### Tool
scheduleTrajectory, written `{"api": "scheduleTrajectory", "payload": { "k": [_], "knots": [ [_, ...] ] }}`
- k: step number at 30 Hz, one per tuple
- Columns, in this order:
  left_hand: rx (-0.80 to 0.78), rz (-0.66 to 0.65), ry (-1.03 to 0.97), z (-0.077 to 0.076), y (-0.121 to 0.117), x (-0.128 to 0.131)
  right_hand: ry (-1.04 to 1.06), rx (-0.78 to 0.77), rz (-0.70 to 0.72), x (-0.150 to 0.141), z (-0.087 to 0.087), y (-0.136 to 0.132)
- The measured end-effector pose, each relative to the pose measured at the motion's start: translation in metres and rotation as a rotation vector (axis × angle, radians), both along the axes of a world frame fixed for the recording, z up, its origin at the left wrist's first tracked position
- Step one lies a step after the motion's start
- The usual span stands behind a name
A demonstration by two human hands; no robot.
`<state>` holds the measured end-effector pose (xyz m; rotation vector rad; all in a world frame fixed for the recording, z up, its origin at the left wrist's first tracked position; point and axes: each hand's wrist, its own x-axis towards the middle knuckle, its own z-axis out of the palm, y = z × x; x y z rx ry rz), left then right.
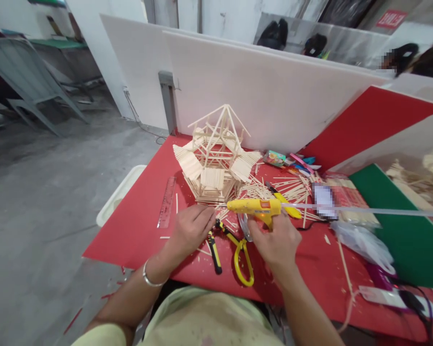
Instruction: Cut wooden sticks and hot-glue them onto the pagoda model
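Observation:
My right hand point(277, 240) is wrapped around the grip of a yellow hot glue gun point(254, 206), with a long clear glue stick point(346, 209) running out of its back. The gun's nozzle points left, close to the fingertips of my left hand point(195, 226). Those fingers are pinched together; what they hold is too small or hidden to make out. Just beyond both hands stands a model pavilion point(216, 158) built of thin wooden sticks, with slatted panels around an open pointed frame. Yellow-and-black pliers point(213, 252) lie between my hands, partly covered.
Loose wooden sticks point(292, 187) are scattered right of the model, with a yellow utility knife point(286, 204) among them. A clear ruler point(167, 202) lies left on the red tabletop point(137, 230). A plastic bag point(364, 245) and power strip point(382, 295) are at right; a white board point(260, 86) stands behind.

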<state>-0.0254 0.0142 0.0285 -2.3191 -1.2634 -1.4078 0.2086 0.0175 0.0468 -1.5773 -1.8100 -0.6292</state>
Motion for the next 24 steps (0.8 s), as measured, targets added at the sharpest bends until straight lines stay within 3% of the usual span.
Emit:
{"api": "scheduleTrajectory", "payload": {
  "k": [7, 14, 19, 24],
  "knots": [
    [-0.012, 0.012, -0.067, 0.003, 0.001, -0.006, -0.072, 0.036, 0.028, -0.01, 0.018, 0.005],
    [-0.097, 0.065, -0.341, 0.019, 0.009, -0.006, -0.087, 0.006, 0.012, -0.027, 0.045, 0.024],
    [-0.068, 0.119, -0.286, 0.022, 0.017, -0.012, -0.119, 0.062, 0.066, -0.037, 0.06, 0.039],
    [-0.008, 0.16, -0.191, 0.021, 0.023, -0.019, -0.169, 0.032, 0.064, -0.042, 0.059, 0.05]
  ]
}}
